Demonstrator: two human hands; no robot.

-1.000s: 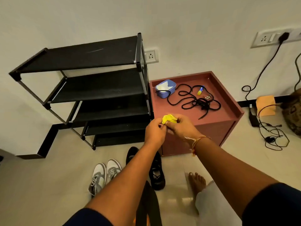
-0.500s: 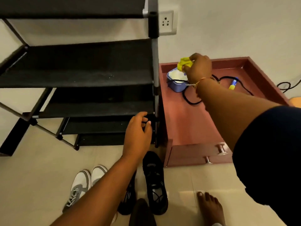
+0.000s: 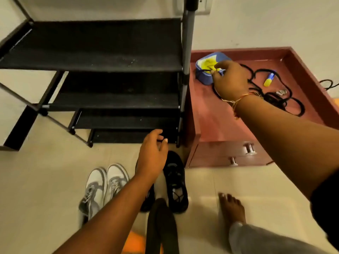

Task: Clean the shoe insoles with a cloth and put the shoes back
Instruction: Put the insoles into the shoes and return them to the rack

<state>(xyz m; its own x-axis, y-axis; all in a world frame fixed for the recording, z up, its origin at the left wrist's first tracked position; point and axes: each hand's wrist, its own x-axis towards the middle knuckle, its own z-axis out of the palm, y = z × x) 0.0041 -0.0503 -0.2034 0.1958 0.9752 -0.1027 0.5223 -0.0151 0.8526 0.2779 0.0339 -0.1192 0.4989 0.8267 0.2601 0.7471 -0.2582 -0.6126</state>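
Plainly the rack (image 3: 91, 46), filling the upper left of the frame, is the first hazard. It looks like a light frame, so a shoe shoved in hard could shift it, and pale specks on its top shelf suggest dust that would dirty a clean shoe.

Right of it, the red worktop (image 3: 211, 116) has a raised rim on its back and right sides. I can see none on the near left edge, so anything dragged that way could slide off.

At lower centre, on the floor, the black shoes (image 3: 174, 182) stand just in front of the lowest shelf, with the white shoes (image 3: 102, 184) to their left. Their insoles are hard to see, so shelving them unwiped is a risk.

My left hand (image 3: 152, 158) hovers over the black shoes, fingers loose and holding nothing. A careless one-handed grab may take one shoe and knock the other.

My right hand (image 3: 230, 79), at upper centre-right, curls its fingertips at the blue tub (image 3: 203, 77). I cannot tell whether they pinch anything.

A black cord (image 3: 275, 99) sprawls across the worktop, and one loop runs against the tub under that hand. Catching it would likely tug the tub over.

Lastly, the yellow cloth (image 3: 206, 63) lies inside the tub. If wet, it could drip on the shoes.
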